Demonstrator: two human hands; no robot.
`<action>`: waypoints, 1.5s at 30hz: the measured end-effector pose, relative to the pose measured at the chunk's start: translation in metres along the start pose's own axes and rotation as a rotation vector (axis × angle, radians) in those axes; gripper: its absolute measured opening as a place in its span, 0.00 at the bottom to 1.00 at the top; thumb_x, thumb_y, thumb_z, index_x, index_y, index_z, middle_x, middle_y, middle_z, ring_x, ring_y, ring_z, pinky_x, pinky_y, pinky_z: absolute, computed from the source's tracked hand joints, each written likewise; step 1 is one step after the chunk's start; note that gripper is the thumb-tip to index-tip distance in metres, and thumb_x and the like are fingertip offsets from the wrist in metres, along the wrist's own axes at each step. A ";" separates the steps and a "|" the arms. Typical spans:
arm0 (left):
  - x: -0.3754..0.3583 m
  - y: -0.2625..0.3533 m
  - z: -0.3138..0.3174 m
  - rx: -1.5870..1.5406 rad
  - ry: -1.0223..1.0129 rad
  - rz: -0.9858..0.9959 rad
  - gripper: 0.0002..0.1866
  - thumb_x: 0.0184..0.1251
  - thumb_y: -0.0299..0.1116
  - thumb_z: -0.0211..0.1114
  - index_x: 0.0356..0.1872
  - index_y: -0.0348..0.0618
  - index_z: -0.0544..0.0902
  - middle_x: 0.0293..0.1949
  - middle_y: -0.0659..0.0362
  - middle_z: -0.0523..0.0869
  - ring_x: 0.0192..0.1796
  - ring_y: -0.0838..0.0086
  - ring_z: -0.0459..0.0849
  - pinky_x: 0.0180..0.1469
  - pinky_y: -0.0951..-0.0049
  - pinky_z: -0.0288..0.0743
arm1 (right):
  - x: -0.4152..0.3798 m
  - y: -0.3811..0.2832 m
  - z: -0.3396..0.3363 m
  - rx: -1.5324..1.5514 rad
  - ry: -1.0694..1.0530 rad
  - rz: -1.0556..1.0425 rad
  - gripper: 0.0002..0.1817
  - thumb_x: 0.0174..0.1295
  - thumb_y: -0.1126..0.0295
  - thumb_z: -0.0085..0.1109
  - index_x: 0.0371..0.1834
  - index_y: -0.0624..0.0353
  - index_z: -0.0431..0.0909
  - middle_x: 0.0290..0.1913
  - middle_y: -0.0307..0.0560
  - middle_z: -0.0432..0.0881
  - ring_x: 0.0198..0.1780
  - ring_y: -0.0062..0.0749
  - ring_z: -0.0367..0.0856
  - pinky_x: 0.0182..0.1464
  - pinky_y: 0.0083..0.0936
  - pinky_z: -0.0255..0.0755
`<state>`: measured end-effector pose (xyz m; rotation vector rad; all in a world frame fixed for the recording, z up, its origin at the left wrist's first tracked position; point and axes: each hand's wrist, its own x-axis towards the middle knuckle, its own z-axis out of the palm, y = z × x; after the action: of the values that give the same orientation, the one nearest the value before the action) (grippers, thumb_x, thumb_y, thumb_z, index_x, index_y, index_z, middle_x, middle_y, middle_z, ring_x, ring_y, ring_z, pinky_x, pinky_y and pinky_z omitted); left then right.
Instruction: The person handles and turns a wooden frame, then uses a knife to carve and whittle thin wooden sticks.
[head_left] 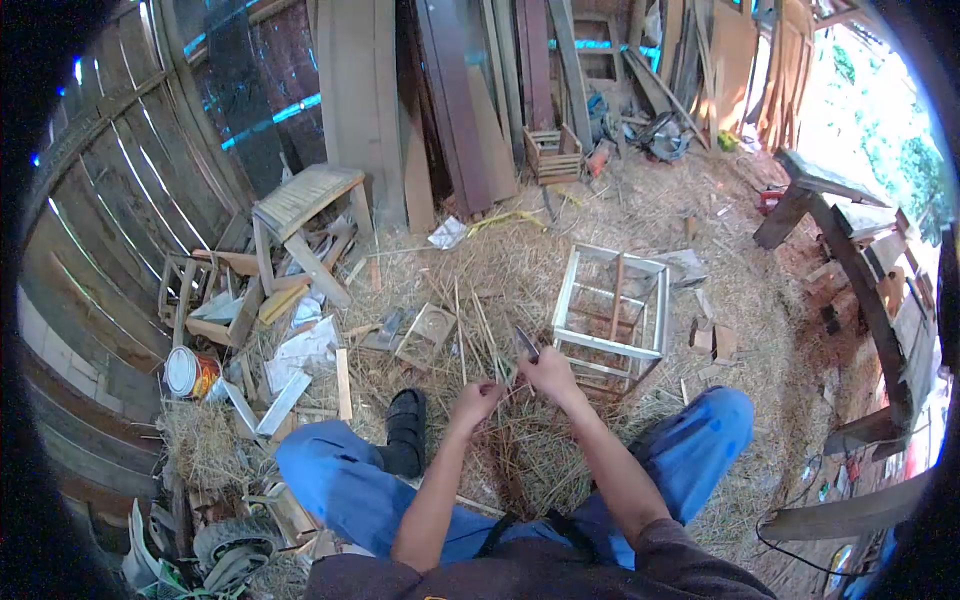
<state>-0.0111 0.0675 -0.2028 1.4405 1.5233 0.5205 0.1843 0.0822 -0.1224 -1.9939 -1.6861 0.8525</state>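
My right hand has a closed grip on a knife, blade pointing far, while my left hand pinches a thin stick just beside it, low between my knees over the straw, near the wooden frame.

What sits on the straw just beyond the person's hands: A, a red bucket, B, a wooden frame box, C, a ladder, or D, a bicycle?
B: an open wooden frame box of pale slats stands on the straw right past the right hand and left hand.
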 end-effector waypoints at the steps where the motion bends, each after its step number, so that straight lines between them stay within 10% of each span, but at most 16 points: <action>1: 0.003 -0.002 -0.002 0.062 0.033 0.023 0.23 0.66 0.44 0.67 0.54 0.37 0.84 0.41 0.52 0.90 0.43 0.65 0.88 0.46 0.66 0.78 | -0.007 -0.006 -0.009 -0.061 0.000 -0.005 0.24 0.55 0.53 0.65 0.34 0.70 0.85 0.36 0.73 0.84 0.42 0.62 0.86 0.47 0.48 0.80; 12: -0.041 0.131 -0.069 -0.379 -0.278 0.107 0.23 0.82 0.46 0.49 0.61 0.40 0.79 0.42 0.58 0.88 0.43 0.76 0.84 0.50 0.71 0.76 | -0.024 -0.047 -0.050 0.295 0.125 -0.315 0.19 0.61 0.59 0.67 0.35 0.69 0.84 0.27 0.66 0.84 0.32 0.55 0.87 0.37 0.44 0.78; 15: -0.035 0.128 -0.060 -0.531 -0.289 0.153 0.25 0.82 0.50 0.45 0.59 0.42 0.82 0.45 0.60 0.88 0.44 0.76 0.84 0.50 0.70 0.75 | -0.035 -0.054 -0.040 0.442 0.144 -0.467 0.13 0.69 0.64 0.63 0.39 0.66 0.85 0.25 0.42 0.84 0.26 0.23 0.79 0.30 0.30 0.72; 19: -0.038 0.132 -0.047 -0.635 -0.128 0.153 0.23 0.79 0.51 0.50 0.53 0.46 0.84 0.42 0.64 0.87 0.42 0.77 0.83 0.46 0.71 0.74 | -0.057 -0.058 -0.036 0.641 0.034 -0.324 0.12 0.71 0.65 0.61 0.42 0.65 0.85 0.24 0.38 0.82 0.26 0.19 0.76 0.30 0.25 0.69; 23: -0.032 0.119 -0.026 -0.724 0.000 0.202 0.17 0.77 0.44 0.56 0.45 0.41 0.85 0.37 0.62 0.87 0.39 0.77 0.83 0.44 0.73 0.75 | -0.034 -0.024 -0.004 0.410 0.087 -0.354 0.15 0.72 0.62 0.59 0.43 0.65 0.85 0.26 0.39 0.83 0.25 0.18 0.75 0.29 0.23 0.67; 31: -0.032 0.115 -0.027 -0.626 0.150 0.316 0.16 0.80 0.40 0.53 0.45 0.37 0.83 0.36 0.59 0.86 0.36 0.78 0.81 0.41 0.77 0.73 | -0.057 -0.039 -0.033 0.229 0.213 -0.363 0.27 0.66 0.53 0.63 0.55 0.67 0.74 0.36 0.65 0.86 0.41 0.53 0.88 0.45 0.40 0.78; 38: -0.043 0.126 -0.045 -0.774 0.154 0.299 0.15 0.83 0.42 0.50 0.47 0.42 0.79 0.26 0.67 0.75 0.23 0.85 0.66 0.25 0.81 0.59 | -0.069 -0.058 -0.079 0.219 -0.190 -0.115 0.31 0.68 0.46 0.60 0.54 0.67 0.72 0.21 0.52 0.82 0.22 0.43 0.85 0.29 0.37 0.78; 45: -0.066 0.153 -0.059 -0.875 0.043 0.197 0.15 0.83 0.44 0.50 0.50 0.44 0.78 0.23 0.68 0.69 0.19 0.87 0.61 0.21 0.83 0.54 | -0.049 -0.049 -0.063 0.316 0.038 -0.358 0.25 0.68 0.56 0.63 0.56 0.67 0.72 0.35 0.53 0.82 0.36 0.37 0.82 0.38 0.32 0.74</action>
<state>0.0119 0.0564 -0.0273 0.8790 0.9679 1.1665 0.1862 0.0492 -0.0345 -1.4381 -1.6948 0.8777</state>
